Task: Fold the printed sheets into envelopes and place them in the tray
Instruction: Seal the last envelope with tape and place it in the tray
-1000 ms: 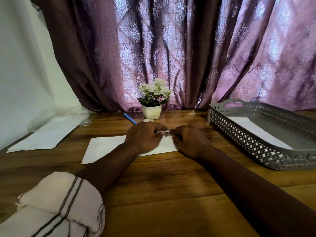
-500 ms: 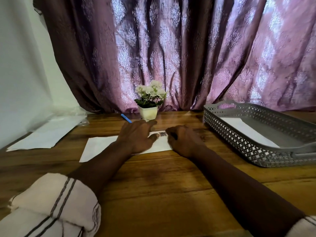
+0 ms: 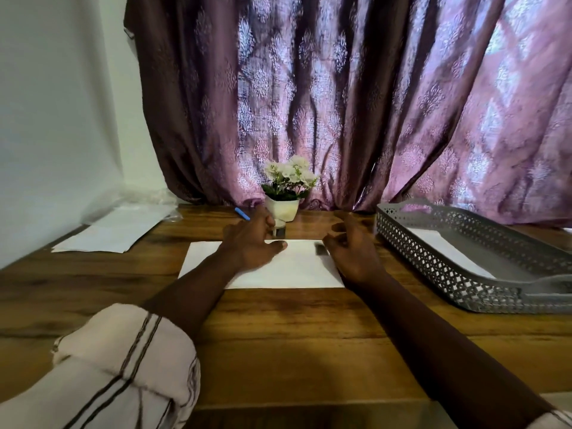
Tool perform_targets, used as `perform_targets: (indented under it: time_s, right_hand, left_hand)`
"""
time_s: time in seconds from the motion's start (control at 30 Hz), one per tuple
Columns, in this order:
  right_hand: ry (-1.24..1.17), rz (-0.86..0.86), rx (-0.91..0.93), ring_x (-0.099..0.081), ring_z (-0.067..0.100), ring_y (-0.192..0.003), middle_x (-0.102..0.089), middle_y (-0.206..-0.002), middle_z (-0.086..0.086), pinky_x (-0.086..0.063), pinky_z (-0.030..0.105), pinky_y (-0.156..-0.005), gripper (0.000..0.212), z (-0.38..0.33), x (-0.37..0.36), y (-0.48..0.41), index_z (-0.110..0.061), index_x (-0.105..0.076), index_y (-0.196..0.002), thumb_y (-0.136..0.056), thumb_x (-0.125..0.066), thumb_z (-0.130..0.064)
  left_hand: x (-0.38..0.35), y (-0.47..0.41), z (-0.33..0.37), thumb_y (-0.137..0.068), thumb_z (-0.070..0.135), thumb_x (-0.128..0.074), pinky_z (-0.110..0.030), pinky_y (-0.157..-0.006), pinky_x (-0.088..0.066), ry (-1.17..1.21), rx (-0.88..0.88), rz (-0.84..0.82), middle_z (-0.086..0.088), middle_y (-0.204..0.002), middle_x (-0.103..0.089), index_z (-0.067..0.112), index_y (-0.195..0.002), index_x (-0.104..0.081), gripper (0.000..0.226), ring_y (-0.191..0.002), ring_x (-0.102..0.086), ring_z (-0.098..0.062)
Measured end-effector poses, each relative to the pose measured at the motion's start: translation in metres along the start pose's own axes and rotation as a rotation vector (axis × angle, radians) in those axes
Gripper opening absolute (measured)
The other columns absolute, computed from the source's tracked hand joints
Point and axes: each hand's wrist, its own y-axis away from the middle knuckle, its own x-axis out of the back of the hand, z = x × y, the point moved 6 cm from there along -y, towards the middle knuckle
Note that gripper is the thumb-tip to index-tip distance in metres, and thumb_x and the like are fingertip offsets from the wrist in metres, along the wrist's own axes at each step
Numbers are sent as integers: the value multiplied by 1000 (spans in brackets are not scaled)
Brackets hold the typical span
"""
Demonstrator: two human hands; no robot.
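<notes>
Wooden table (image 3: 278, 351) under my hands: a white sheet (image 3: 294, 270) lies flat near its middle. My left hand (image 3: 252, 243) rests on it, fingers spread, gripping nothing. My right hand (image 3: 353, 252) hovers at its right edge, fingers loosely curled, empty. Grey tray (image 3: 448, 274) at the right edge holds white paper.

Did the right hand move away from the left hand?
Yes. The right hand has drawn apart from the left hand, shifting toward the tray.
</notes>
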Motion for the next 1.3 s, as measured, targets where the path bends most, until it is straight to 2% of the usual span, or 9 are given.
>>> perform_targets:
  time_s: [0.17,0.27,0.37,0.63,0.77,0.9,0.97,1.2,1.3]
  right_hand:
    - [-457,-3,-151,-72,21,-86,-77,-100,12,-59,47,-81,19,3,8,17,-7,-72,-111,-95,-71,-16]
    - [-381,122,-91,-68,10,-66,-75,-77,1,-55,31,-62,12,-4,38,29,-4,-74,-87,-95,-70,-12]
    - [-240,324,-28,-76,23,-79,-79,-83,-2,-61,47,-71,14,-11,82,39,-19,-77,-88,-88,-75,-33]
    - [-97,787,-104,-56,16,-59,-68,-65,1,-56,47,-62,25,-25,202,50,-16,-67,-64,-83,-79,-29]
    - [170,863,-205,-59,22,-76,-72,-88,14,-40,23,-64,18,-28,238,48,-4,-71,-90,-88,-73,-22]
    - [297,657,-404,-63,30,-97,-59,-106,9,-52,23,-55,45,0,237,37,-8,-58,-121,-78,-67,3]
    - [530,482,-448,-65,37,-105,-66,-118,18,-60,35,-72,52,9,235,31,-5,-61,-123,-73,-67,4]
    - [1045,139,-531,-67,37,-108,-65,-123,24,-56,36,-88,35,16,237,32,-3,-61,-121,-88,-60,-12]
    - [1233,-62,-542,-66,35,-114,-67,-117,19,-52,36,-92,11,18,228,33,-8,-61,-93,-83,-61,-14]
  left_hand:
    - [19,7,41,-87,39,-73,-43,-87,-48,130,-316,221,18,-78,-57,34,-107,-49,31,-78,-58,-5]
    - [19,22,67,-93,51,-57,-53,-109,-35,-127,-491,343,10,-119,-61,29,-128,-53,41,-119,-57,-19]
    - [11,42,101,-97,58,-48,-56,-122,-18,-216,-669,354,0,-160,-40,26,-150,-43,63,-149,-34,-22]
    - [-35,66,131,-98,66,-39,-53,-125,-16,-256,-823,27,5,-172,-11,35,-157,-30,68,-158,-11,-21]
    - [-44,60,116,-97,67,-43,-51,-121,-23,-212,-728,-160,8,-168,-18,51,-146,-33,53,-155,-18,-21]
    - [-43,57,110,-95,65,-48,-43,-109,-37,-175,-690,-190,9,-153,-37,56,-135,-31,44,-141,-37,-19]
    - [-45,55,109,-96,66,-46,-40,-108,-39,-178,-679,-226,10,-153,-39,55,-131,-37,39,-140,-39,-18]
    - [-62,44,98,-91,75,-41,-35,-104,-40,-178,-590,-352,14,-146,-45,43,-125,-56,49,-134,-45,-13]
    - [-60,45,99,-91,76,-40,-35,-99,-42,-164,-594,-346,16,-132,-51,44,-124,-54,48,-122,-50,-10]
